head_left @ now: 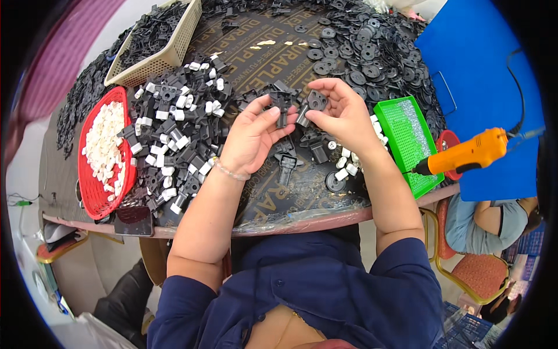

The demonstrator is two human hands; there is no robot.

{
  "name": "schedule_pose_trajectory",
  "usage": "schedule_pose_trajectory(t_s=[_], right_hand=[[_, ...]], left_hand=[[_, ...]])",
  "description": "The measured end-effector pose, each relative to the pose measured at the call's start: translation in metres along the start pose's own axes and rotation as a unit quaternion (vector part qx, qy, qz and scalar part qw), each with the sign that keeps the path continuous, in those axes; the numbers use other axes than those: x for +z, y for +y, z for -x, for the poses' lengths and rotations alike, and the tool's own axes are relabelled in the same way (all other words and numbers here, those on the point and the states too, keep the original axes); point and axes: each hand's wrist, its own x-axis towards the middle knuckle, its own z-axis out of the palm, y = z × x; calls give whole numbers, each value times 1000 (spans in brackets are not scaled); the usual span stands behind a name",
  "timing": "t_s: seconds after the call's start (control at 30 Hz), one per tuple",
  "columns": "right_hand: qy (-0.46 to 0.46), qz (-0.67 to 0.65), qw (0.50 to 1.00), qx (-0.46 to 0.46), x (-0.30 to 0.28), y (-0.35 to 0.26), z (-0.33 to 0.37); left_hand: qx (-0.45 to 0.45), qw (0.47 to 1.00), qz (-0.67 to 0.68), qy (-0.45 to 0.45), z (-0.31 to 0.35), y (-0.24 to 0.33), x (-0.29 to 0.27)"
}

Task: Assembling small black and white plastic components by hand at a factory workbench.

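The dark covering of the desk bears readable print — large golden-brown capitals with smaller lines of lettering between them, repeated in slanting rows — some toward the far edge, others by the near edge.

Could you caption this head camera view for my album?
Left hand and right hand hold black parts between red basket and green basket.

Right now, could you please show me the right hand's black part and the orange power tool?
Black part [317, 100]: head view, on its holed face.
Orange power tool [471, 152]: head view, on its body.
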Motion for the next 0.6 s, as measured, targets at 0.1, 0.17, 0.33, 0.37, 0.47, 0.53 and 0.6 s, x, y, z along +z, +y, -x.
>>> schedule_pose_trajectory(t_s=[0.1, 0.17, 0.33, 0.37, 0.47, 0.53, 0.6], right_hand=[[-18, 52, 996, -67, 3, 6, 0], [-20, 86, 990, -108, 4, 9, -1], [-21, 216, 961, -171, 9, 8, 2], [-29, 229, 961, -155, 10, 6, 3], [25, 331, 925, -184, 12, 10, 6], [23, 319, 926, -202, 15, 12, 6], [20, 306, 926, -221, 13, 10, 5]], left_hand=[[-24, 999, 30, -14, -1, -4, -5], [-39, 999, 30, -20, -1, -6, -8], [-60, 996, 63, -21, -1, -10, -10], [-60, 996, 65, -10, -1, -11, -11], [-60, 997, 51, -3, 0, -14, -7], [-49, 998, 42, -16, 2, -12, 0], [-36, 998, 32, -30, 3, -11, 6]])
